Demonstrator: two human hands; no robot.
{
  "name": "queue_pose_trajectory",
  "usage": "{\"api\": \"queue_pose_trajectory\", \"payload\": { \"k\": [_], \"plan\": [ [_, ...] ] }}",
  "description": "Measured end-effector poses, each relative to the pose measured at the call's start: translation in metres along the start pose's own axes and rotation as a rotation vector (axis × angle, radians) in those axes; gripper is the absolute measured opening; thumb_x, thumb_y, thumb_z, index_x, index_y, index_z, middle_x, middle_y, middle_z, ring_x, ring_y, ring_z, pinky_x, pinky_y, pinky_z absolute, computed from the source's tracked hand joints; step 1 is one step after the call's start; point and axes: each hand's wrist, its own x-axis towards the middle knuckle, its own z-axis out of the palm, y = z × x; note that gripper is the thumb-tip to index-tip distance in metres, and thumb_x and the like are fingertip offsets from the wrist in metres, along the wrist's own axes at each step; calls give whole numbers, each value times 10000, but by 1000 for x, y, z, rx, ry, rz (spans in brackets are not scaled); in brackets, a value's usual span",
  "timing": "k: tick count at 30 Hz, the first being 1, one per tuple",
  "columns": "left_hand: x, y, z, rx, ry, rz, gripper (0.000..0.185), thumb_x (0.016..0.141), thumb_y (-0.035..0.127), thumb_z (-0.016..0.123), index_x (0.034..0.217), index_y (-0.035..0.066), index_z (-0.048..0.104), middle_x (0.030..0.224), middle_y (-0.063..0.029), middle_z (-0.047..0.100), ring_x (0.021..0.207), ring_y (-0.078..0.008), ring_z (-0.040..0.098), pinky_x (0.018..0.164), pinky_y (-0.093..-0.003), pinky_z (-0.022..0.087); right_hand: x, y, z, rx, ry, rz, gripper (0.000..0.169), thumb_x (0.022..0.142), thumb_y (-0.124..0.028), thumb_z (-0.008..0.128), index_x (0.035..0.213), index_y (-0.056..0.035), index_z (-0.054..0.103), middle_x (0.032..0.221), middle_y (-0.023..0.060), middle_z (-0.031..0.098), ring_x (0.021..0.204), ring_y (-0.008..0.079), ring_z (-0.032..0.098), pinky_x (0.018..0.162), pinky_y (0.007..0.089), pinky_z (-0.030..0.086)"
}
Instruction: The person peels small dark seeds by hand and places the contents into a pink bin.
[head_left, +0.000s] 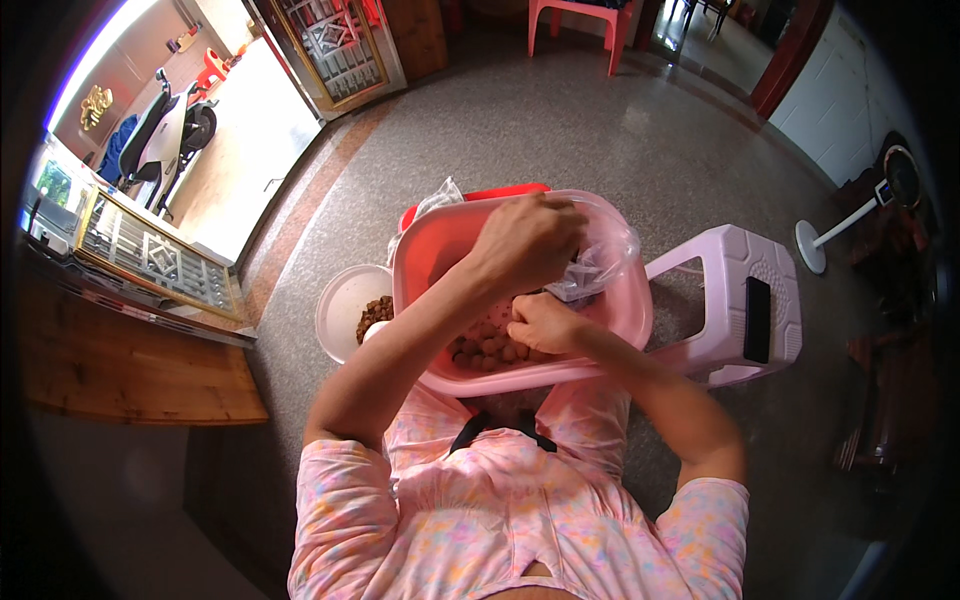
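A pink plastic basin (517, 384) is before me, with a heap of small round brown fruits or nuts (487, 349) at its near side. My left hand (531, 231) reaches over the basin to the clear plastic bag (604, 259) at the far right. Its fingers are bent down and mostly hidden, so whether it grips the bag does not show. Just right of the heap, my right hand (551, 322) has curled fingers low in the basin. Anything within them is hidden. Small dark bits (501, 307) are scattered on the basin floor.
At left stands a round white container (337, 311) holding brown pieces (375, 315). A red plastic edge (510, 191) and crumpled white plastic (442, 196) show behind the basin. To the right, a pink plastic stool (720, 300) carries a dark phone (757, 319). A fan (855, 225) stands farther right.
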Motion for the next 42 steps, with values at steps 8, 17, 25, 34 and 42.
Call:
{"api": "queue_pose_trajectory", "payload": {
  "k": [8,17,25,34,42],
  "plan": [
    [-101,14,-32,-729,80,-682,93,739,2,557,817,-20,601,734,-71,570,667,-115,555,590,-223,443,-42,5,1,883,-62,-25,259,870,-262,456,824,-25,548,641,21,529,520,83,481,451,188,369],
    [-124,46,-10,-1239,316,-720,271,759,-34,570,1026,-33,524,890,-57,567,806,-125,563,692,-226,474,-58,-22,25,1044,169,-195,265,881,-291,437,835,-50,537,629,-8,501,513,42,419,456,154,335],
    [-125,34,-27,-1572,219,-705,264,765,18,581,1017,-45,531,838,-35,535,683,-90,499,615,-197,419,-55,-30,40,1068,326,-182,375,887,-359,391,737,-44,529,546,-5,443,416,36,331,369,167,235],
    [-120,35,-59,-955,259,-385,226,768,0,551,985,-59,539,804,-48,562,628,-107,521,537,-218,423,-47,-24,51,894,417,-311,303,890,-231,403,671,-41,492,528,0,424,429,45,337,393,172,254],
    [-127,33,-44,-1227,101,-642,228,734,-50,585,959,-41,555,825,-52,571,738,-107,554,643,-213,457,-57,-32,51,716,441,-422,247,886,-195,404,758,-20,523,579,-11,444,485,35,361,436,169,285]
  ]
}}
